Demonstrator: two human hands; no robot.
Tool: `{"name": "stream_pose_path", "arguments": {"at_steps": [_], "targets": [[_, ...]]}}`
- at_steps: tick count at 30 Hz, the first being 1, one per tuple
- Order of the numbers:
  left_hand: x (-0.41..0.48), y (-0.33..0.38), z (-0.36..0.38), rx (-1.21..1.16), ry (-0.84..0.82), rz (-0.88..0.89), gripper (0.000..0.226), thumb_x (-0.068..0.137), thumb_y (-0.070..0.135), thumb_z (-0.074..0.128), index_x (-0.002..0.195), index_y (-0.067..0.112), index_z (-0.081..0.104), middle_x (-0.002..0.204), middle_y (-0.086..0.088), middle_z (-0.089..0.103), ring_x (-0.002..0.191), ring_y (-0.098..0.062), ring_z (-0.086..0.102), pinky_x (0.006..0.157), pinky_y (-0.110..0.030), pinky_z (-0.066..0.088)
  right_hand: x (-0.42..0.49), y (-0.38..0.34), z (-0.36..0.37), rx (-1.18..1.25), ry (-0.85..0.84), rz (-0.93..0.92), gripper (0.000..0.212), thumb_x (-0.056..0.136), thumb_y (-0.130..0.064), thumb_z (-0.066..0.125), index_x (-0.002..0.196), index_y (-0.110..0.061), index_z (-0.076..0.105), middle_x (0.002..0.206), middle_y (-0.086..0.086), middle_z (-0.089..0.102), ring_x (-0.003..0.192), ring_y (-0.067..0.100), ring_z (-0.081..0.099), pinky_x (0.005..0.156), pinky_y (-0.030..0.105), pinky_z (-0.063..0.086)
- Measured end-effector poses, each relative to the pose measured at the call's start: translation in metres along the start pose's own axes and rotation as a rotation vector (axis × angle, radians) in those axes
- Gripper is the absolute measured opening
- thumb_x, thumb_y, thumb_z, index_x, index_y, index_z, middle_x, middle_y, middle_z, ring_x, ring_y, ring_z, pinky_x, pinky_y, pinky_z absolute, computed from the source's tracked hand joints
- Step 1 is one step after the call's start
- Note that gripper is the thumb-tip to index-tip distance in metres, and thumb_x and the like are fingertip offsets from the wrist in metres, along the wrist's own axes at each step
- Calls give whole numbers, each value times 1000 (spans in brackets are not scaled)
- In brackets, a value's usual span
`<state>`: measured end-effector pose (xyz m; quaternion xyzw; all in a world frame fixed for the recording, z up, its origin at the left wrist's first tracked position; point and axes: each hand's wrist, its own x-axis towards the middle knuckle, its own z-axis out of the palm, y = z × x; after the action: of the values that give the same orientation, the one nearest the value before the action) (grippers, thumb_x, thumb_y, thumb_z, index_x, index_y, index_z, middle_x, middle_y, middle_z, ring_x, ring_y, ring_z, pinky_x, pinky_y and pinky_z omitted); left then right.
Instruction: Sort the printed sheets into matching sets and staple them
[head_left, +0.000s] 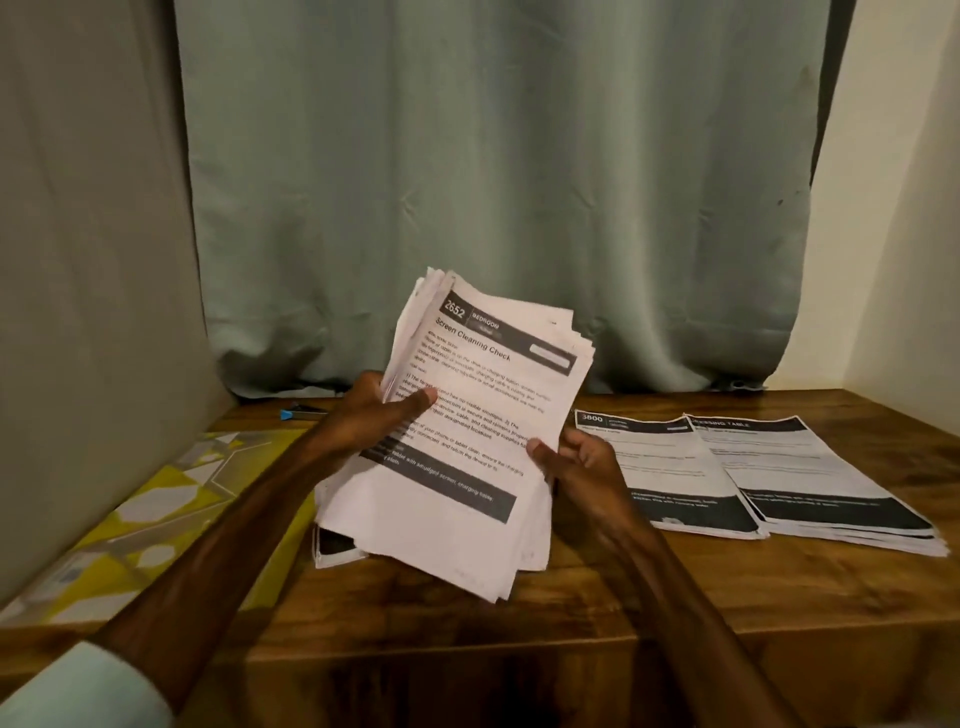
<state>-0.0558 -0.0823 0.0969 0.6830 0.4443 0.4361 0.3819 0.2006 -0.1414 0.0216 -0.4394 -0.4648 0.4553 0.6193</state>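
I see a wooden bench (467, 639): a yellow patterned board (156, 519) lies on its left side, a small blue-tipped object (298, 413) behind that, and on the right a pile of printed sheets (670, 467) touches a second pile (810, 467)

- thick stack of printed sheets (467, 441): held up off the table (571, 613) and tilted, top edge leaning away. Top page has a dark header band reading "2652 BEDROOM", the title "Screen Cleaning Check", and another dark band lower down. The edges are pretty ragged, with sheets fanning out at the top and lower left.
- the left hand (374, 415) grips its left edge with the thumb on the front page, and the right hand (576, 462) holds the right edge.
- first pile (665, 467): flat on the table just right of the stack, header starts "3800".
- second pile (831, 467): right beside it and overlapping its right edge, header ends "SSING TABLE". Several layers show at the near edge.
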Motion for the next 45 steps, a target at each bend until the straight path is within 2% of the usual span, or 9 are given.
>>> {"name": "stream_pose_path", "arguments": {"at_steps": [2,5,10,18,27,35,38,41,45], "targets": [[-3,12,6,-101,54,86,35,88,41,73,111,16,67,98,-2,79,82,-18,78,74,-36,64,5,-21,7,-57,67,-175,22,94,-15,70,116,-16,68,118,7,75,98,22,76,83,39,63],[-2,33,21,-223,172,210,17,94,35,70,104,21,70,83,13,78,80,-10,77,66,-26,63,12,-55,10,-116,149,-393,23,98,-17,65,121,-16,64,115,2,75,97,15,75,78,31,63],[1,55,54,-437,209,258,11,95,34,68,102,25,67,85,14,78,83,-13,77,62,-25,61,14,-82,0,-147,250,-555,22,102,-17,58,124,-19,61,113,-11,72,99,5,72,74,21,59],[-7,-1,101,-521,140,22,53,79,47,77,118,13,66,101,-4,79,89,-22,77,77,-42,64,5,-5,-33,-189,387,-335,33,96,-34,65,127,-23,60,117,-8,70,105,15,69,90,47,60],[-6,-5,97,-553,227,92,20,94,36,68,108,22,68,94,2,79,84,-20,77,68,-36,64,6,-5,-21,-236,378,-372,25,98,-32,62,122,-27,57,107,-21,65,92,4,68,60,13,55],[-11,-25,108,-358,213,64,27,97,43,63,108,20,71,96,2,79,85,-15,77,72,-31,63,4,6,-23,-410,332,-346,36,98,-33,64,130,-23,53,119,-11,62,94,0,62,71,10,50],[2,-14,107,-243,224,127,20,102,38,59,96,23,71,99,-4,78,85,-19,77,75,-36,63,11,-14,-30,-446,316,-368,35,99,-27,64,130,-15,55,122,-8,63,98,4,64,72,12,53],[27,1,112,-203,172,-47,22,101,36,61,100,15,70,105,-10,77,89,-25,76,83,-46,62,21,-38,-47,-466,329,-296,28,99,-20,65,126,-15,61,120,-5,69,100,11,67,75,19,53],[29,12,134,-184,-100,-222,29,102,19,60,127,4,64,122,-12,71,104,-27,71,72,-30,58,26,-43,-93,-605,352,-172,12,88,-14,65,95,-12,74,95,0,78,85,20,74,75,41,60]]}}
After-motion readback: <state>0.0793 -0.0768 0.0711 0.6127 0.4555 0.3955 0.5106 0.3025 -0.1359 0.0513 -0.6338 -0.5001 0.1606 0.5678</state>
